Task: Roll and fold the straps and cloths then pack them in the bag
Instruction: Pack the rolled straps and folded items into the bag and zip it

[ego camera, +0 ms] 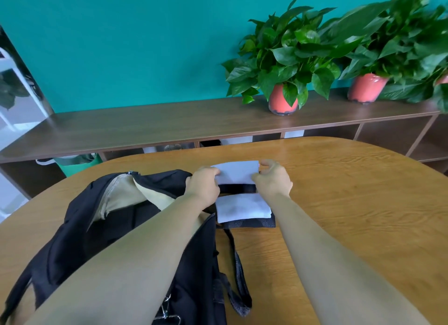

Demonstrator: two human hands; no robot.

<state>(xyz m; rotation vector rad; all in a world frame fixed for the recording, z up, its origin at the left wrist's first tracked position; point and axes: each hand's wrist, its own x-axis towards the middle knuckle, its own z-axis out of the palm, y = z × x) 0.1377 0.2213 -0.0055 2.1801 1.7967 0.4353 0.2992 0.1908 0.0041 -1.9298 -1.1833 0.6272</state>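
Both bare arms reach forward, side by side. The left hand (203,185) and right hand (275,179) face each other, fingers curled, each pinching one end of a cloth (236,173).

Forearms (135,247) bare, perhaps to the elbows; left hand (203,184), right hand (274,179) bare

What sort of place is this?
Probably an office or meeting room: a rounded light-wood table, a long dark-brown shelf unit against a teal wall, and green plants in red pots.
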